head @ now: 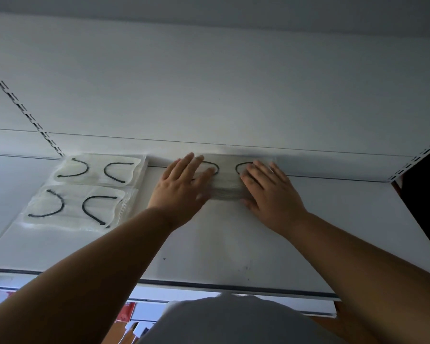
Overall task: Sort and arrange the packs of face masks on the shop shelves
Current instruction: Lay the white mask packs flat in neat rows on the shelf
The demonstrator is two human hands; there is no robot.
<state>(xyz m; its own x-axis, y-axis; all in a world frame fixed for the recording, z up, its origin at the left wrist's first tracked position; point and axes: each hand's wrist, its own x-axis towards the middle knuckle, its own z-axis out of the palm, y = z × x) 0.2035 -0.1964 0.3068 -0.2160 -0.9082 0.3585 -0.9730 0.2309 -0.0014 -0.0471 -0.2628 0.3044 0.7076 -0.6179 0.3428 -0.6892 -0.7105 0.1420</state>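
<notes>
Mask pack (227, 181) sits at the back edge of the white shelf (233, 244), right of centre, up against the back panel (209, 95); both hands on it. Nearest: grey fabric (233, 319) at the bottom of view, red-and-white items (126, 311) showing below the shelf front edge. Both forearms reach up over that edge. Left hand (181, 184) lies flat on the pack's left end, fingers straight and slightly spread. Right hand (271, 192) covers the right end, fingers extended and together, thumb along the pack's near side. Black ear loops show through the wrap between the hands. Toward the shelf's back-left corner: two more packs, near one (77, 207) and far one (99, 170), just beside each other, well apart from the held pack. Slotted upright (23, 108) runs up the back panel from that corner.
</notes>
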